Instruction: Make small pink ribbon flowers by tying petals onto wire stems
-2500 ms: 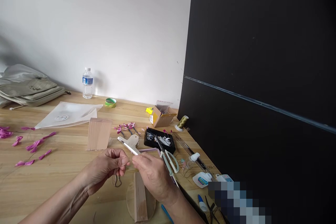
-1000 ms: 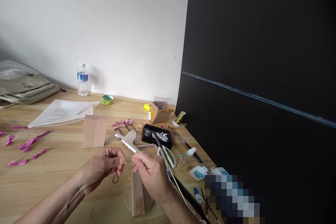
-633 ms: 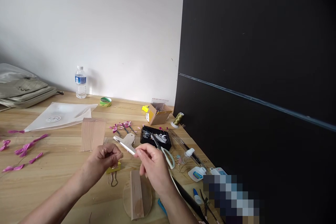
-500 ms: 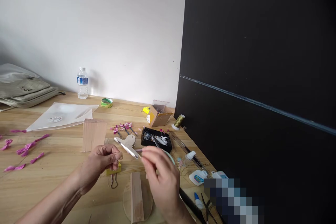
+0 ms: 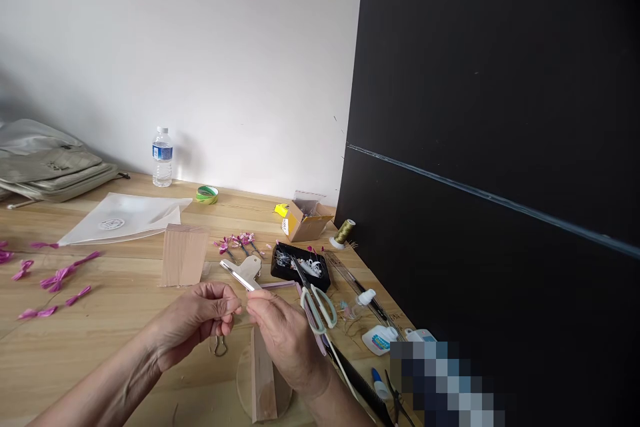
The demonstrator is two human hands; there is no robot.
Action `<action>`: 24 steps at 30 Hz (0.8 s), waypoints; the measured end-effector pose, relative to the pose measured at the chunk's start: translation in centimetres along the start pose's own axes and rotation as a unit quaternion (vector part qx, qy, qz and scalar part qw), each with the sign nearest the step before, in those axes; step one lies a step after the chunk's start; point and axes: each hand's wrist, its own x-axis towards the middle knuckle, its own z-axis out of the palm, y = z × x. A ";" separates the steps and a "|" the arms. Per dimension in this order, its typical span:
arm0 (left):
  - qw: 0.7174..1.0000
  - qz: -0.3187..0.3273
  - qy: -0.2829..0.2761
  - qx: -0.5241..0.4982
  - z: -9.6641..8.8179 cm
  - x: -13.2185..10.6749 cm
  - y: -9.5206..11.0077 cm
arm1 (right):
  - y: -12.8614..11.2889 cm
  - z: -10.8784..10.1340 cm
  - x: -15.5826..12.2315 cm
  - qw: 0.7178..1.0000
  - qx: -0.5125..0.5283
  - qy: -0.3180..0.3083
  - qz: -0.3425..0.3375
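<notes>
My left hand is closed in a pinch above the table; anything in its fingertips is too small to make out. Close beside it, my right hand also has its fingers pressed together, with whatever they hold hidden. Just beyond the fingertips is a silver bulldog clip, its near end covered by my right hand. A binder clip shows its wire handle below my left hand. Under my right hand, a wooden strip lies on a round disc. Scissors with pale handles lie to the right.
A wooden block, pink flower stems and a black tray of small parts stand behind. Pink ribbon pieces lie left. A glue bottle, comb and pliers line the right, near a black panel.
My right hand has moved left and turned, bringing its fingertips close to my left hand's. The scissors' handles have come into sight. The view has shifted slightly.
</notes>
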 end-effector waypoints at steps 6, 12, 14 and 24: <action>0.980 0.087 0.041 0.176 0.6 -0.2 0.2 | -0.8 0.2 -0.1 0.981 0.075 -0.041 0.172; 0.864 0.270 0.118 0.407 0.5 0.2 0.1 | -0.9 0.0 1.5 0.833 0.295 -0.097 0.459; 0.879 0.248 0.117 0.390 0.3 0.3 0.1 | -0.5 -0.3 1.8 0.815 0.302 -0.117 0.480; 0.999 0.015 0.050 -0.009 -0.2 0.0 0.1 | -1.9 -2.3 0.5 0.998 -0.038 0.059 -0.009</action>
